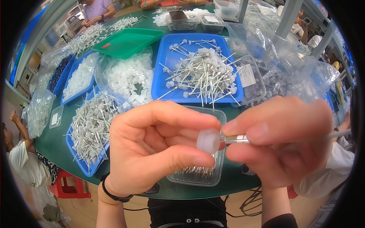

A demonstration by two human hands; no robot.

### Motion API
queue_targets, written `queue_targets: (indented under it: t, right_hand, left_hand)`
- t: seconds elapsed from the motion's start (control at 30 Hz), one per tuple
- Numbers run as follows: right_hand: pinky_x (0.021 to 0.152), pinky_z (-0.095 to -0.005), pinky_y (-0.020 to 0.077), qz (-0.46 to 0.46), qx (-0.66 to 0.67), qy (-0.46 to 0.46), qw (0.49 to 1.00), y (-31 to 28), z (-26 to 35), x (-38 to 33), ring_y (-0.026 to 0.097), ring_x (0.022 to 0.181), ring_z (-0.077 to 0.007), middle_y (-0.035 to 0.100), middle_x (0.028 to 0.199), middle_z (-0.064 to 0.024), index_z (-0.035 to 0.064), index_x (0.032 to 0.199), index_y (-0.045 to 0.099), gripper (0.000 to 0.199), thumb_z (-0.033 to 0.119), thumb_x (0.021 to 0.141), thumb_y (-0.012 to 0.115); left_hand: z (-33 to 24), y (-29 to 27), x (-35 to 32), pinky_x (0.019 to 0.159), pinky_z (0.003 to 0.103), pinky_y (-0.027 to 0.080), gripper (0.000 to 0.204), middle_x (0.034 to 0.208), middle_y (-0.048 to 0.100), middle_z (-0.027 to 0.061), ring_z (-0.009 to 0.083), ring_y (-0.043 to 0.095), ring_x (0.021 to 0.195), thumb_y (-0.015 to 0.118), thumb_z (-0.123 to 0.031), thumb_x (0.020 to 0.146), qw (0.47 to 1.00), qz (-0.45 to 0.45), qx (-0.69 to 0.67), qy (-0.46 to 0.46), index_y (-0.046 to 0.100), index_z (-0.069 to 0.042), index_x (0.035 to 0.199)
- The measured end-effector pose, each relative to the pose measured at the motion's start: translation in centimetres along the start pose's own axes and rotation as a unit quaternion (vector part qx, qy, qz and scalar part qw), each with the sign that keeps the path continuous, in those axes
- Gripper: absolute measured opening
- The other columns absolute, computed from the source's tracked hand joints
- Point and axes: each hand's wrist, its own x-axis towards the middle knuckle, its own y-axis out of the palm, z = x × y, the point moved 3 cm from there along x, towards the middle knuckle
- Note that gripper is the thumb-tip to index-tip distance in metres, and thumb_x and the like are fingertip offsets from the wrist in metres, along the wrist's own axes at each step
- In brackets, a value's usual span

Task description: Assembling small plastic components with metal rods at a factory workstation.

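My left hand (152, 144) curls round a translucent white cap (208, 141), with thumb and fingertips closed about it. In my right hand (287, 136), pinched between thumb and fingers, is a silver metal piece (236, 139); a thin pale tube (339, 133) sticks out past the hand on the right. The silver piece's narrow tip meets or nearly meets the cap; my fingers partly hide the spot. Below both hands stands a clear plastic box (219, 169) with many thin silvery pieces in it.
Behind my hands, a blue tray (157, 81) holds a heap of white-capped thin tubes. Another blue tray (90, 171) of them stands left. A green tray (129, 41) lies near bags of white caps (131, 76). Clear bags (281, 64) crowd the right. Other people (99, 9) sit around the table.
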Motion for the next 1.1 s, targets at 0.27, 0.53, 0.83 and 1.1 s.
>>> queue_targets:
  t: [0.27, 0.53, 0.83, 1.1]
  right_hand:
    - [0.054, -0.0222, 0.0485, 0.014, 0.072, 0.017, 0.997, 0.1, -0.5, 0.0, 0.059, 0.063, -0.0184, 0.057, 0.076, -0.0172, 0.0032, 0.089, 0.041, 0.035, 0.002, 0.066, 0.067]
    - [0.053, -0.0223, 0.0486, 0.037, 0.075, -0.012, 0.996, -0.1, -0.5, 0.2, 0.059, 0.064, -0.0183, 0.057, 0.077, -0.0171, 0.0023, 0.09, 0.041, 0.037, 0.001, 0.064, 0.068]
    - [0.047, -0.0201, 0.0451, -0.039, 0.082, -0.004, 0.996, 0.6, -0.3, -0.3, 0.058, 0.06, -0.0168, 0.057, 0.074, -0.0158, 0.0026, 0.088, 0.043, 0.036, 0.002, 0.064, 0.069]
    - [0.047, -0.0201, 0.0458, 0.001, 0.049, -0.02, 0.999, 0.3, 0.1, 0.0, 0.057, 0.058, -0.0163, 0.057, 0.072, -0.0151, 0.0037, 0.086, 0.043, 0.034, 0.006, 0.064, 0.069]
  left_hand:
    - [0.2, 0.0, 0.0, 0.064, 0.023, 0.041, 0.029, 0.079, 0.052, 0.0089, 0.0139, 0.052, 0.071, 0.067, -0.009, 0.065, 1.0, 0.012, -0.009, 0.004, 0.048, -0.001, 0.086]
    - [0.4, 0.0, 0.0, 0.059, 0.021, 0.04, 0.027, 0.078, 0.051, 0.0076, 0.0117, 0.051, 0.068, 0.067, -0.011, 0.066, 1.0, 0.023, -0.012, 0.016, 0.049, -0.003, 0.085]
    - [0.4, -0.1, -0.2, 0.06, 0.022, 0.042, 0.029, 0.078, 0.052, 0.0087, 0.0128, 0.052, 0.068, 0.07, -0.011, 0.063, 0.999, -0.001, 0.029, 0.046, 0.051, 0.0, 0.083]
    - [-0.1, 0.2, -0.3, 0.063, 0.024, 0.044, 0.026, 0.078, 0.053, 0.0097, 0.0146, 0.054, 0.07, 0.067, -0.003, 0.062, 0.997, -0.007, 0.024, 0.069, 0.05, 0.001, 0.081]
